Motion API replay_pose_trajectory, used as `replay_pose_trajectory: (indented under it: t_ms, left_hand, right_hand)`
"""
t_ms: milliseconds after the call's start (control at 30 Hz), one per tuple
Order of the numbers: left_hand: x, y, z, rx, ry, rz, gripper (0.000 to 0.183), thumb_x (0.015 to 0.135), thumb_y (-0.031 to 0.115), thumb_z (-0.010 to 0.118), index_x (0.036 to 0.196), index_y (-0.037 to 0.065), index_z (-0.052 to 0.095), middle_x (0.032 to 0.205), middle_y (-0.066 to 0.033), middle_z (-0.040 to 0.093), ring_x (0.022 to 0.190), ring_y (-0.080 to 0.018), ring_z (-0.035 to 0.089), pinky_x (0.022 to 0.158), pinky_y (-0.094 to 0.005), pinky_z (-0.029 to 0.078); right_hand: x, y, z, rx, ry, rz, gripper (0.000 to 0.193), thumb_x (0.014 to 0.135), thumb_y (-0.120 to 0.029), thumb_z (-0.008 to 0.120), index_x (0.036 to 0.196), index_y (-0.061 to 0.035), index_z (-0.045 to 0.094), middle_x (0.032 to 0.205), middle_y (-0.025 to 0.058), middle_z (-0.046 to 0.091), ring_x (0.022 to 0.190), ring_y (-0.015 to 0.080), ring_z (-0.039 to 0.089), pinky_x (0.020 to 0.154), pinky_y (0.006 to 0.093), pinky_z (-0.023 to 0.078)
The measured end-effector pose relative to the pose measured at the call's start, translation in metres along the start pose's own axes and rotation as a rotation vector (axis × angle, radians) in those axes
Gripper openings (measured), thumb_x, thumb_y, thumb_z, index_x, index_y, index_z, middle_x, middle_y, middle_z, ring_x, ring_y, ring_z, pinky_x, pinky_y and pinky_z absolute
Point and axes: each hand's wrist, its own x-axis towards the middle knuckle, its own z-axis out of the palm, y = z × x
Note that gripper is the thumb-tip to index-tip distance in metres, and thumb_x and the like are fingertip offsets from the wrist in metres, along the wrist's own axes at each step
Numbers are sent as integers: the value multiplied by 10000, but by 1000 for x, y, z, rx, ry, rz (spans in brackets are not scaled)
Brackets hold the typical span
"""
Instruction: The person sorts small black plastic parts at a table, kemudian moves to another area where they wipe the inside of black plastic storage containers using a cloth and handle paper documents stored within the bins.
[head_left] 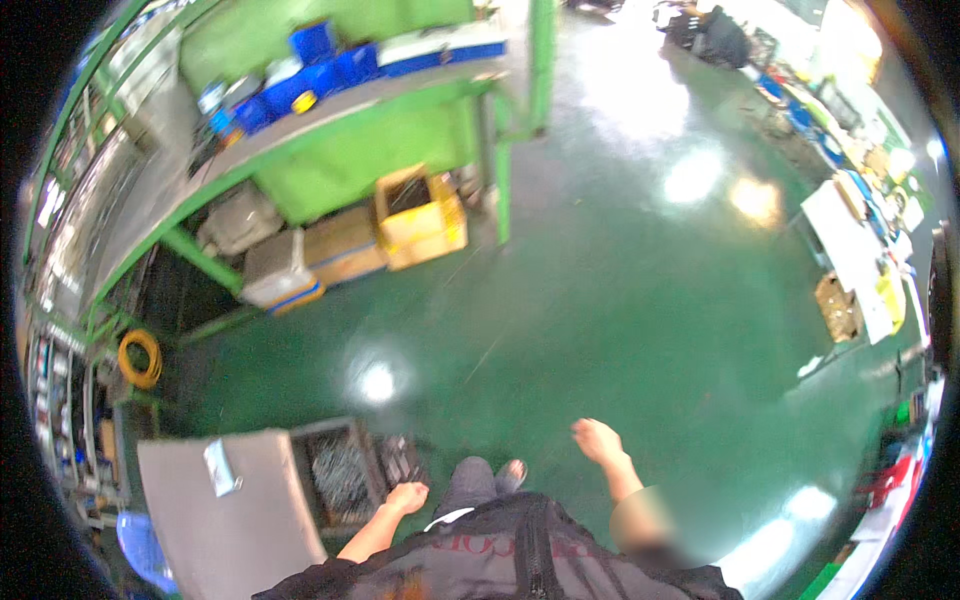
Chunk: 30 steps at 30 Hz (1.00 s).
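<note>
My left hand is loosely curled, with nothing visible in it. It hangs beside a dark open bin holding many small grey metal parts; whether it touches the bin I cannot tell. Out over the green floor, my right hand swings ahead of my body, its fingers bent in and no object showing. My shoe and knee show between the two hands.
At lower left stands a grey-topped table with a pale blue packet on it. A green workbench carries blue bins, with cardboard boxes underneath. A coiled yellow hose hangs at left. Cluttered tables line the right.
</note>
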Motion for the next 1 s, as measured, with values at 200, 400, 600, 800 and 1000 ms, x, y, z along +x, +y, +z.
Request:
replay_pose_trajectory:
  t_ms: [200, 400, 600, 800, 1000]
  left_hand:
    - [179, 182, -95, 157, -35, 223, 342, 853, 343, 426, 1015, 139, 647, 1037, -148, 620, 995, -320, 582, 865, -413, 459]
    - [445, 366, -170, 746, -178, 274, 354, 784, 290, 431, 1002, 124, 656, 1102, -129, 603, 1046, -323, 560, 901, -422, 443]
    - [602, 812, -270, 500, -7, 767, 363, 854, 251, 369, 1028, 54, 619, 1082, -175, 595, 1023, -350, 557, 886, -427, 446]
    - [737, 1121, -322, 156, 30, 1018, 255, 852, 203, 483, 1025, 74, 619, 1018, -135, 628, 971, -299, 592, 838, -365, 470]
    - [906, 1111, -359, 379, -3, 638, 388, 834, 308, 397, 1050, 66, 612, 1116, -169, 583, 1053, -323, 546, 901, -410, 425]
  right_hand:
    - [209, 22, -159, 216, 237, -141, 212, 812, -204, 575, 1005, -125, 614, 968, 99, 629, 907, 272, 604, 795, 359, 487]
    - [336, 244, -208, 208, 316, 218, 260, 821, -238, 517, 1000, -76, 613, 993, 126, 637, 953, 312, 593, 822, 402, 478]
    - [280, 437, -179, 22, -61, 707, 196, 680, -228, 521, 737, -108, 665, 859, 117, 656, 841, 312, 620, 714, 430, 500]
    - [353, 539, -220, 176, -621, 927, 404, 747, -316, 598, 1080, -91, 554, 1105, 181, 567, 1009, 297, 562, 863, 406, 445]
    - [712, 734, -427, -82, -172, 565, 283, 794, -253, 468, 859, -64, 667, 975, 165, 633, 917, 332, 595, 802, 435, 473]
